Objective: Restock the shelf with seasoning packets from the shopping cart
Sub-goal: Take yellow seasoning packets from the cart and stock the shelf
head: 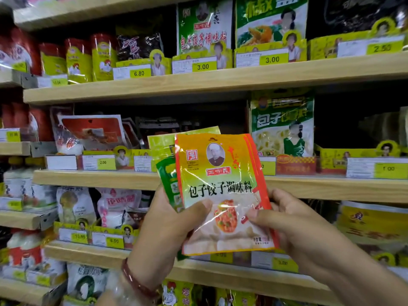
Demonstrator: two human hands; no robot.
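Shop aisle, wooden shelves stacked w/ seasoning bags and yellow price tags, filling everything behind and above the hands. Shopping cart not in view.

Left hand wrapped round a small stack of packets, thumb across the front, a red bead bracelet on the wrist. Front packet, orange w/ a portrait and dumpling picture, upright and facing the camera; at least one green packet tucked behind it, peeking out on the left-hand side. Right hand pinching the front packet's right edge, thumb on its face, fingers behind. Neither hand free.

Progress, as a guess: mid-job. Packets out of the cart but not yet on a shelf; held in front of the middle shelf, not touching it. Similar-looking packets w/ the same portrait up above the hands, tagged 3.00, so prob. the target slot, though can't be sure. Dark gap just past the right hand, beyond a green-white bag. Left to do: place these, then whatever remains in the cart; amount unknown.
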